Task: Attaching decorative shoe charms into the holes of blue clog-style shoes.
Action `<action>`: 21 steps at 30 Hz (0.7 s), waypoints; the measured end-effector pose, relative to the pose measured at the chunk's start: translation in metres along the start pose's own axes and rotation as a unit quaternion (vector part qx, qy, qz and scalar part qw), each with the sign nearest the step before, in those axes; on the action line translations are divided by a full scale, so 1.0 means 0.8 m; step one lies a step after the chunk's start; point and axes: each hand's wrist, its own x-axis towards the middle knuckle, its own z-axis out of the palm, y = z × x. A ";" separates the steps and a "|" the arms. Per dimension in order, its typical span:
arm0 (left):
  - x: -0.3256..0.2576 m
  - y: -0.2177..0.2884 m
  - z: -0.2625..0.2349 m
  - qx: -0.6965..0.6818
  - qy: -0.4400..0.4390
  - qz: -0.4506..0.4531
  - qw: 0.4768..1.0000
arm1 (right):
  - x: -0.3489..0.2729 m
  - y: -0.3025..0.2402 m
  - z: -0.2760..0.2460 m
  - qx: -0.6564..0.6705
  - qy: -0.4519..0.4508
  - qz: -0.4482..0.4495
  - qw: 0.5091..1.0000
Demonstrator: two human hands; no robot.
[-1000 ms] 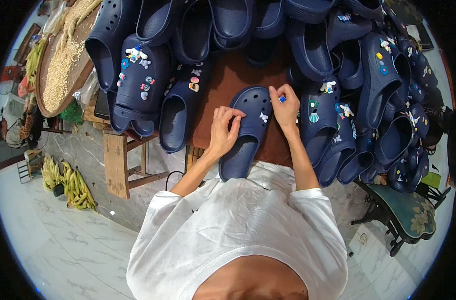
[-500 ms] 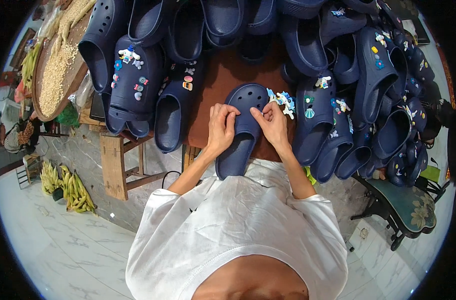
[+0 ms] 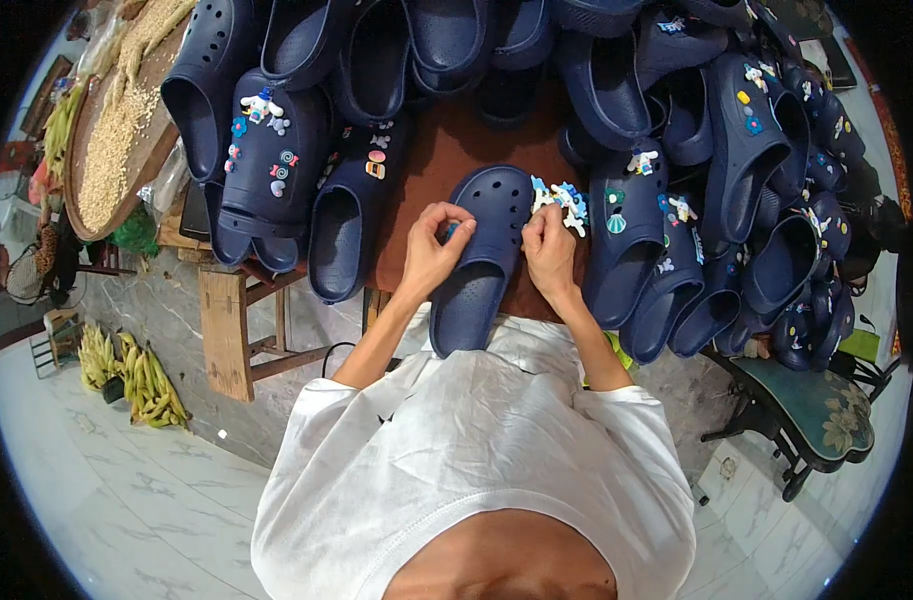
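A navy clog lies toe away from me on the brown surface, its heel against my white shirt. My left hand is at the clog's left side, thumb and fingers pinched around a small blue piece too little to make out clearly. To the clog's right, my right hand is closed in a curl, and what it holds, if anything, is hidden. Just beyond its knuckles sits a small heap of white and blue shoe charms. No charms show on this clog's holed toe.
Navy clogs crowd the back and both sides, some bearing charms, such as a decorated clog at left and another clog at right. A wooden stool, a round tray of pale kernels and a dark small table stand around.
My left hand has drawn slightly left off the clog's top, now pinching a small blue piece. My right hand has left the clog's upper and curled beside the charms.
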 end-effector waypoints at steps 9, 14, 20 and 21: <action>-0.010 0.015 -0.003 0.053 0.045 0.008 0.998 | -0.019 0.019 -0.004 0.025 0.000 0.118 0.993; -0.011 0.013 -0.011 0.074 0.025 0.013 0.997 | -0.018 0.014 -0.009 0.104 0.011 0.179 0.978; -0.007 0.008 -0.030 0.060 -0.048 -0.049 0.996 | -0.032 -0.053 -0.018 0.155 -0.022 0.109 0.982; -0.008 0.014 -0.029 0.071 -0.031 -0.024 0.997 | -0.033 -0.067 -0.020 0.128 -0.048 0.070 0.988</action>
